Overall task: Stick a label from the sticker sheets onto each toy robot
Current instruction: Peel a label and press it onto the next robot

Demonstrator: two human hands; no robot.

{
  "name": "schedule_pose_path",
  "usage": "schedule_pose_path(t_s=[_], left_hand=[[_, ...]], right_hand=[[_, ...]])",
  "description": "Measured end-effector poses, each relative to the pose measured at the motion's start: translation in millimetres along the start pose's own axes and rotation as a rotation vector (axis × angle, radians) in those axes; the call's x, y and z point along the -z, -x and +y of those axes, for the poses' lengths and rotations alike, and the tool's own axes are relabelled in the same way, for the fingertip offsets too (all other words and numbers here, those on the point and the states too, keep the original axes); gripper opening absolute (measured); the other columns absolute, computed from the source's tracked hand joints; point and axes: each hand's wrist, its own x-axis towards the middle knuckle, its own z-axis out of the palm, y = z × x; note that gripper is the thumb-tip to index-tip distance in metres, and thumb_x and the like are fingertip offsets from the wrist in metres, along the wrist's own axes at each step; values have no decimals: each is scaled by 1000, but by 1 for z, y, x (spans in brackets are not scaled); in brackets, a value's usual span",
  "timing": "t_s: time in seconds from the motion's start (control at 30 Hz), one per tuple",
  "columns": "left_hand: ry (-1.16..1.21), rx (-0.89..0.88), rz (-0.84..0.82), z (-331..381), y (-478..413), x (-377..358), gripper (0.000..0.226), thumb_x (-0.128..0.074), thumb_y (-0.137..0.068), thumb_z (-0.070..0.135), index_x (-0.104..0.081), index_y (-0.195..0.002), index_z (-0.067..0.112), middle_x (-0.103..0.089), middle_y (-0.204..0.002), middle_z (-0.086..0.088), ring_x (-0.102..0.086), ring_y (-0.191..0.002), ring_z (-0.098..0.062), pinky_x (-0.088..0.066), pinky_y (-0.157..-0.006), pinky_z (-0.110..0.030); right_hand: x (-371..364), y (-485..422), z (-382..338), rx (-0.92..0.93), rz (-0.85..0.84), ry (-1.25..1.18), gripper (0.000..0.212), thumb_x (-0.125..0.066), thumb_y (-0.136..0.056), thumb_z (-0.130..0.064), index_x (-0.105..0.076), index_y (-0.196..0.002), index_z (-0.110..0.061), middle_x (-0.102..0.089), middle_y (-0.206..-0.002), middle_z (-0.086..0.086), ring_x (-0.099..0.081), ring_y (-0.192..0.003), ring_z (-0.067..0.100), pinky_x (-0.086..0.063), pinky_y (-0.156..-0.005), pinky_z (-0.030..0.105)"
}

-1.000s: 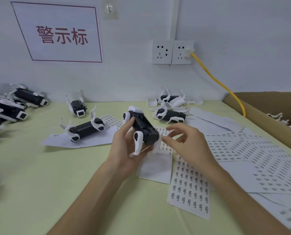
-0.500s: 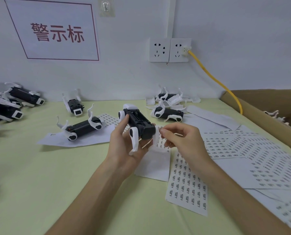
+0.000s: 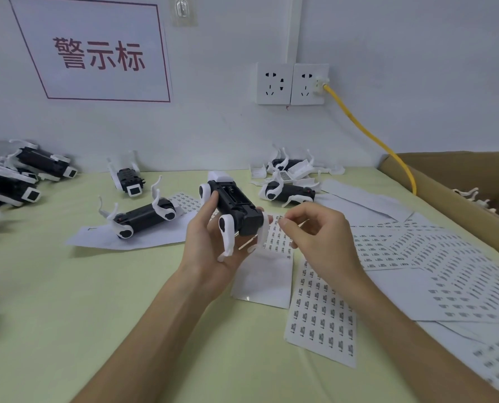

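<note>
The pale green table (image 3: 68,315) fills the view, with one open cardboard box (image 3: 449,196) along its right edge. In the box only the white legs of a few more toys show. One red-lettered sign (image 3: 97,53) hangs on the wall, and beside it are two sockets (image 3: 292,82), one of them taking a yellow cable (image 3: 367,135).

Sticker sheets (image 3: 321,315) overlap across the right half of the table. At least four carry printed rows, but the exact count cannot be told.

Loose toy robots lie belly up: one on blank paper (image 3: 143,218), one behind it near the wall (image 3: 127,180), and two close together at centre back (image 3: 289,193). A heap at the left edge (image 3: 12,187) holds three or more.

One further toy robot (image 3: 236,206) is raised above the table at centre. The left hand (image 3: 210,245) grips it belly up, thumb on its near side and fingers curled beneath.

The right hand (image 3: 321,234) hovers just beside that robot's end. Its thumb and forefinger are pinched together and the other fingers loosely curled. Whether a label sits in the pinch is too small to tell.
</note>
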Motion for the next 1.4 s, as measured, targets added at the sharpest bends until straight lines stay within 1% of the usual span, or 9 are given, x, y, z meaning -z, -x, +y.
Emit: schedule_pose_path(t_s=[0.13, 0.23, 0.47, 0.63, 0.93, 1.1, 1.2, 1.3, 1.4], left_hand=[[-30, -14, 13, -1, -1, -1, 44, -65, -88, 50, -74, -111, 13, -65, -127, -26, -74, -98, -35, -60, -65, -34], [-103, -38, 33, -3, -2, -1, 58, -69, -80, 53, -72, -123, 14, -72, -117, -20, -74, -96, -32, -60, -74, -37], [-141, -70, 31, -4, -5, 1, 41, -68, -79, 52, -85, -93, 17, -77, -99, -13, -76, -93, -32, -55, -88, -41], [-140, -78, 52, -5, -3, -1, 47, -70, -76, 53, -83, -102, 15, -76, -100, -12, -74, -95, -32, -53, -92, -43], [-112, -43, 69, -7, 1, -4, 43, -68, -86, 50, -81, -105, 14, -74, -112, -17, -69, -117, -38, -52, -99, -45], [-92, -38, 92, -6, 2, -7, 62, -74, -71, 54, -76, -118, 15, -73, -117, -16, -70, -112, -37, -52, -97, -43], [-60, -32, 127, -7, 2, -7, 65, -74, -75, 52, -73, -125, 11, -71, -129, -18, -69, -120, -37, -50, -108, -47], [-48, -41, 142, -7, 1, -7, 60, -69, -87, 49, -67, -136, 15, -71, -128, -13, -70, -117, -32, -55, -84, -33], [-33, -86, 152, -7, 1, -5, 58, -67, -92, 47, -59, -146, 28, -64, -108, -2, -64, -74, -14, -47, -49, -19]], right_hand=[[-1, 0, 1, 0, -35, 35, 14, -77, -88, -20, -71, -76, -24, -69, -69, -8, -65, -61, 18, -52, -59, 25], [-2, 0, 1, 5, -27, 49, 14, -79, -86, -24, -72, -74, -25, -68, -66, -9, -63, -57, 14, -48, -56, 20], [-4, 3, 1, 10, 28, 45, 14, -81, -83, -21, -74, -73, -28, -70, -68, -14, -60, -57, 5, -42, -57, 11], [-4, 3, 1, -52, 26, 30, 14, -84, -80, -34, -75, -90, -29, -69, -75, -7, -59, -58, 12, -42, -57, 14], [-3, 3, -2, -56, 7, -33, 15, -80, -84, -17, -73, -74, -26, -70, -71, -14, -64, -60, 3, -45, -60, 11], [-5, 5, -2, -4, 47, 20, 17, -79, -85, -18, -70, -73, -25, -67, -66, -17, -60, -55, 9, -43, -55, 13], [-6, 6, -4, 34, 110, 19, 17, -77, -87, -14, -69, -74, -22, -65, -65, -16, -56, -52, 7, -42, -54, 14], [-1, 2, -5, 15, 167, -40, 14, -75, -88, -15, -70, -78, -22, -67, -72, -12, -61, -57, 12, -46, -56, 18], [4, 0, -6, -19, 174, -117, 11, -76, -88, -16, -71, -80, -23, -68, -73, -11, -61, -58, 13, -48, -58, 17]])
